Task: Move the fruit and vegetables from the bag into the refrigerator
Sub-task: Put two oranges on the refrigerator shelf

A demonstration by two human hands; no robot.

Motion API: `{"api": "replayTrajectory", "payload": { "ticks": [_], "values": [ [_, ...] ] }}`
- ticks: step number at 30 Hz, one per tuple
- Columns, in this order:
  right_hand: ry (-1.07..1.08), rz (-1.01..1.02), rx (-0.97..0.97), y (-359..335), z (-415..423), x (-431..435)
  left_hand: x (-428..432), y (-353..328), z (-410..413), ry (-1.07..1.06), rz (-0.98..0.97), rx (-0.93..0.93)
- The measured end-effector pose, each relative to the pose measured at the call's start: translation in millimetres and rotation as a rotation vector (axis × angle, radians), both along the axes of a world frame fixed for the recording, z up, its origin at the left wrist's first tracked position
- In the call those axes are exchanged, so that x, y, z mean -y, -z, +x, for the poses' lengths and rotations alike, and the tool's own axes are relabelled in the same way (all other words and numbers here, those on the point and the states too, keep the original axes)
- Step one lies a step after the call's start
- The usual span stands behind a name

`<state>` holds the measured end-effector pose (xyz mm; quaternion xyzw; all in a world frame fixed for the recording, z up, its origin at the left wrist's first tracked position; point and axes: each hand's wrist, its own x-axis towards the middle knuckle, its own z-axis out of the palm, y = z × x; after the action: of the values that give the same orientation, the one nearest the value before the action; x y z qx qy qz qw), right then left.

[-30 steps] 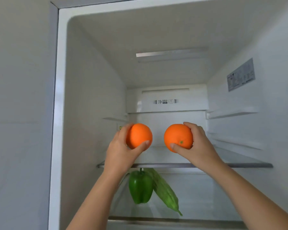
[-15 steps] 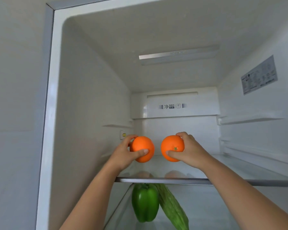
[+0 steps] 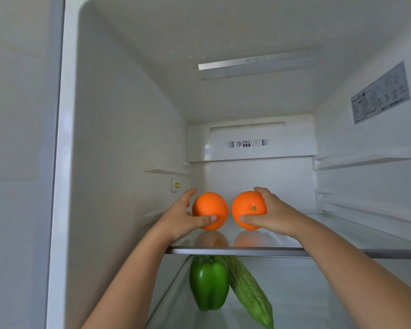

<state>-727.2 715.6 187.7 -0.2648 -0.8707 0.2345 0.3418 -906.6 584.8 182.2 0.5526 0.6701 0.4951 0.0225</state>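
**Oranges landing on upper shelf**

Refrigerator (image 3: 128, 138) standing open. Glass shelf (image 3: 247, 251) taking both fruits side by side, apart. Left hand (image 3: 183, 222) gripping left orange (image 3: 210, 207), right hand (image 3: 274, 216) gripping right orange (image 3: 246, 207), probably steadying against rolling. Green pepper (image 3: 209, 283) and gourd (image 3: 247, 290) lying below.

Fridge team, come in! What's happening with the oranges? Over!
Left hand grips left round orange, right hand right orange. Both at glass shelf. Nothing blocking.
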Motion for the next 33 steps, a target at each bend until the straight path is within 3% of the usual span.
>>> {"api": "replayTrajectory", "payload": {
  "ticks": [18, 24, 33],
  "values": [
    [0.021, 0.061, -0.043, -2, 5, 6, 6, 1, 10, -0.027, 0.033, -0.074],
    [0.048, 0.11, -0.105, -3, 9, 14, 15, 2, 25, -0.204, 0.111, -0.365],
    [0.139, 0.557, -0.266, 5, 20, 55, 59, 22, 68, -0.432, 0.315, -0.587]
  ]
}}
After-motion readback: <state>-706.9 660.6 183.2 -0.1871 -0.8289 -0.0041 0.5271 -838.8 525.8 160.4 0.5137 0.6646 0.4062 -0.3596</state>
